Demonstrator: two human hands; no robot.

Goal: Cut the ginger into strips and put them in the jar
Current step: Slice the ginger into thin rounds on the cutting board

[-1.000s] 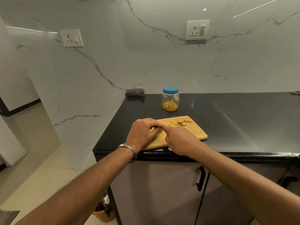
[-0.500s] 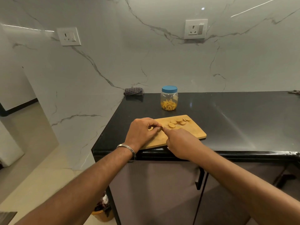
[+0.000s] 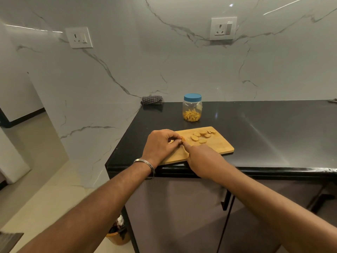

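White marble-veined wall [image 3: 182, 66] fills the background of my head view, with two switch sockets [image 3: 78, 37] set into it, and below it runs a glossy black countertop [image 3: 273, 128]. On the near corner of that counter lies a wooden cutting board [image 3: 217, 147].

My left hand [image 3: 160, 145] rests on the board's near left part, fingers curled in, pinching a small orange-brown piece of ginger [image 3: 182, 138] at the fingertips. A metal bangle [image 3: 145, 166] sits on that wrist. My right hand [image 3: 204, 159] comes in from the near edge of the board, its fingers folded under and its index finger stretched forward so that the tip meets the left fingertips at the ginger piece. I take it that this hand grips a knife, but the handle and blade are hidden under the hand, so I cannot tell what it grasps.

Just beyond and to the right of my fingertips, a scatter of pale ginger slices [image 3: 199, 136] lies flat on the board, reaching toward its far right corner, where a couple of darker scraps [image 3: 211, 132] sit.

Farther beyond my fingers, off the board, stands a clear jar [image 3: 192, 111] with its blue lid [image 3: 192, 97] on; yellow ginger strips [image 3: 191, 115] lie heaped in its bottom. To the far left of my fingers, against the wall, a folded checked cloth [image 3: 152, 99] rests on the counter.

Below the counter, near the floor, an orange bin [image 3: 118, 236] shows beside the cabinet doors [image 3: 182, 216].
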